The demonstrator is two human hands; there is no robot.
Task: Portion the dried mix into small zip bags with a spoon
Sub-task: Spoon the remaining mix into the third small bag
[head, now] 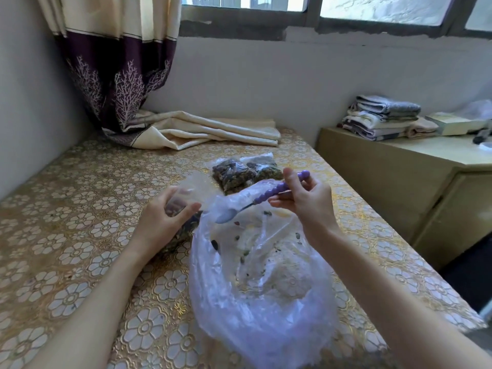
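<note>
Two filled zip bags [246, 170] lie far on the bench [80, 209], the big bag [266, 288] is nearly empty; left hand [162, 222] fingers curl round a part-filled small bag [183, 206], right hand [306, 201] fingers pinch the empty spoon [255, 199].

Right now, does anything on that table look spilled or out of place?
Nothing looks spilled. The odd bit is the curtain: its hem lies heaped on the table's far edge. The big bag holds only scattered bits.

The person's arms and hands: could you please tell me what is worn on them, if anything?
Nothing is worn. Both forearms are bare right down to the frame's lower edge, with no sleeves in view. The left hand and the right hand have no gloves, and no rings, watch or bracelet show.
</note>
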